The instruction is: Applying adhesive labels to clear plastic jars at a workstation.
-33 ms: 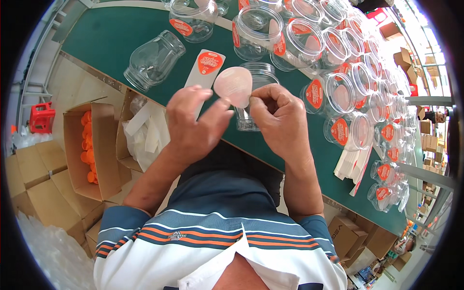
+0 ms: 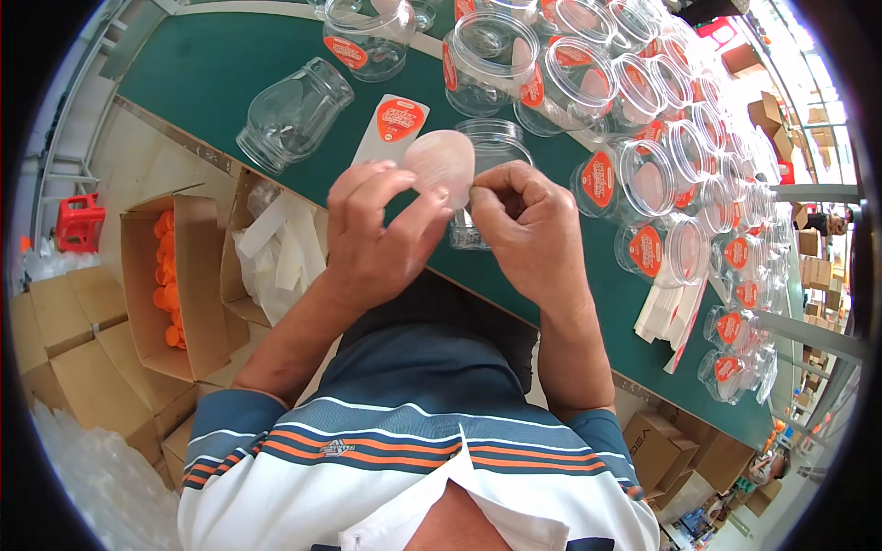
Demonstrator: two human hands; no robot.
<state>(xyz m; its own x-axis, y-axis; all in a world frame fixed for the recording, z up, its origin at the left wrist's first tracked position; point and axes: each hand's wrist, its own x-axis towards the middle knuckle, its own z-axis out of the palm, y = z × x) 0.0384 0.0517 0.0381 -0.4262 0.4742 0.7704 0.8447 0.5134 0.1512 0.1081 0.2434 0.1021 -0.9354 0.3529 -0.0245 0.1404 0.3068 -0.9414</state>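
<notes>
In the head view, the person's bare right hand pinches the edge of a thin, pale pinkish, rounded label between thumb and forefinger, its other fingers curled in. The bare left hand has its fingers spread and parted at the label's left side; whether a fingertip touches it cannot be told. The label is held up above a green tabletop, in front of a clear, transparent round jar that it and the hands partly hide. Beyond the left hand lies a flat white backing strip bearing a red-orange printed label. Farther left, a clear, waisted jar lies on its side. Many clear jars with red-orange labels crowd the right side, near a stack of white paper strips. An open brown cardboard box at lower left contains bright orange plastic pieces.
</notes>
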